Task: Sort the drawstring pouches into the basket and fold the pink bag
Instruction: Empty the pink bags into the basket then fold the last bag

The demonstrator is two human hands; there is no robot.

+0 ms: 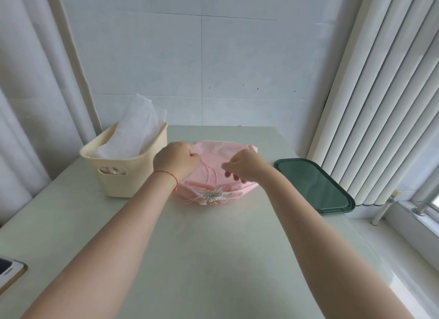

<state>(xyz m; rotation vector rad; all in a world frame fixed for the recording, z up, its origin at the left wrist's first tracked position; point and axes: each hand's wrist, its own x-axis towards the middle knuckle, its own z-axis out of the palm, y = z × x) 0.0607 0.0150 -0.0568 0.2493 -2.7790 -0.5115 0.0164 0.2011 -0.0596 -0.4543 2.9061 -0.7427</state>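
A person's two bare hands work over a soft pink fabric drawstring bag (213,176) lying flat at the middle of a pale green desk (213,259). The left hand (177,163), a thin red string bracelet (169,178) on its wrist, has its grip curled closed on the bag's far left edge. The right hand (242,167) hovers over the bag's right half, fingers bent and drawn together as if pinching; whether they actually hold cloth or cord cannot be told. The bag's gathered mouth (210,195), with a grey-white ruffle and thin cords, points toward the person. Just left of the bag stands a cream plastic basket (123,176) with cut-out handles, holding white translucent pouches (137,131) that rise above its rim. A dark green rectangular tray (313,185) lies near the desk's right edge, beside white vertical blinds (380,92). A phone-like device (9,273) sits at the lower left corner.
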